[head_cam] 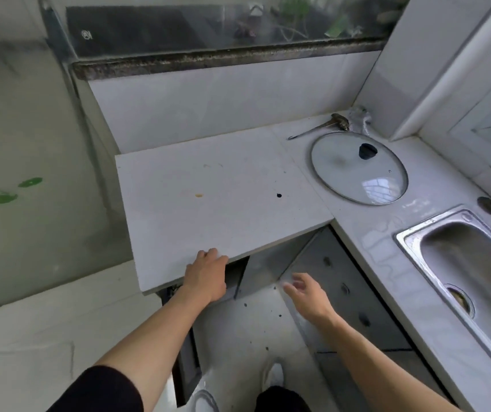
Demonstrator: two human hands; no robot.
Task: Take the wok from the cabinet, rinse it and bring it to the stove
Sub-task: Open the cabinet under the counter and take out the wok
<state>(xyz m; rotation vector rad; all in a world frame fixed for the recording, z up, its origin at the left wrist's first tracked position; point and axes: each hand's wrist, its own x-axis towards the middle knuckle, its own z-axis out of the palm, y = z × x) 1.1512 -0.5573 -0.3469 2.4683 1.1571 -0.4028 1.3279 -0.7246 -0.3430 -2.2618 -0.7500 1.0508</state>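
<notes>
Hands hover at the cabinet front in the lower middle of the frame, so by my reading the first step is in hand: getting the cabinet open to reach the wok. The left hand (207,275) rests on the front edge of the tabletop (208,197), knuckles up, fingers bent over the lip; it grasps nothing I can make out. The right hand (306,292) is slack and released, fingers spread and a little blurred, just in front of the grey cabinet door (345,295). The wok is not in view; judging from the task, it sits somewhere behind the doors, in the dark gap under the slab.

The next move likely calls for swinging a door wide, bending low and reaching in, then lifting the wok out with a firm hold.

The tabletop is a flat, pale slab, matte, with a small yellowish spot and a dark dot. To its right, in the upper right of the frame, a round glass lid (358,168) with a metal rim and a black knob lies flat. Beyond it lies a worn metal tool (318,127) with a long thin handle. At the right edge a steel sink (470,257) shows a dull brushed sheen, its drain low in the basin. The cabinet doors look smooth, grey and studded with small dark knobs.
</notes>
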